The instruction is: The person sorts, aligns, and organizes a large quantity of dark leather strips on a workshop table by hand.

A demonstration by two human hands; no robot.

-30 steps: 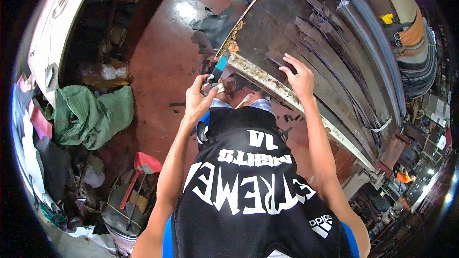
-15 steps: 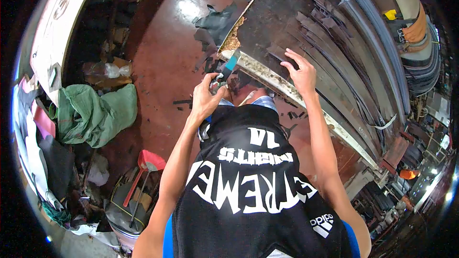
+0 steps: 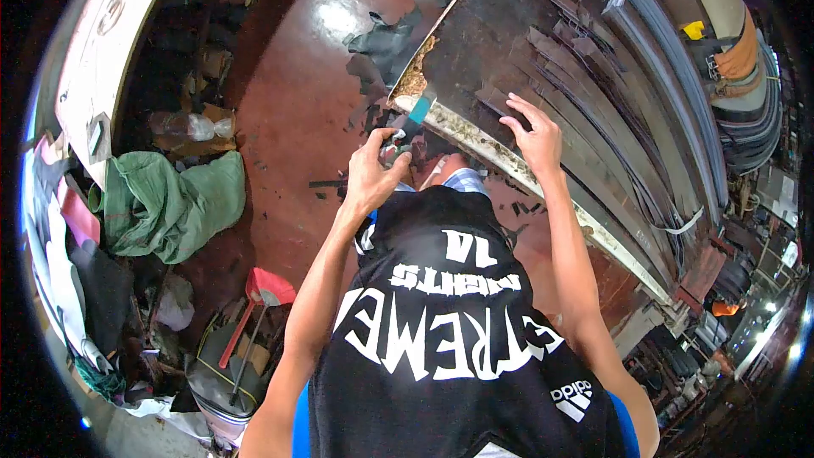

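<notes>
A dark strip with a teal end (image 3: 420, 112) points up and right from my left hand (image 3: 374, 171), whose fingers are closed around its lower part. The strip's tip reaches the pale, worn edge (image 3: 475, 137) of the table. My right hand (image 3: 539, 137) is raised over that edge, fingers apart and curved, with nothing seen in it. Beside it on the dark tabletop lie long, thin dark strips (image 3: 585, 123), running side by side toward the lower right.
Black scraps (image 3: 381, 38) litter the red floor (image 3: 288, 110). On the left are a green sack (image 3: 170, 203) and a red dustpan (image 3: 271, 287). Bundled grey strips (image 3: 670, 76) lie at the table's far side, near rolled material with an orange band (image 3: 736, 59).
My left hand and the teal-ended strip have shifted slightly right. My right hand stays raised in nearly the same place, its fingers a little more curved.
</notes>
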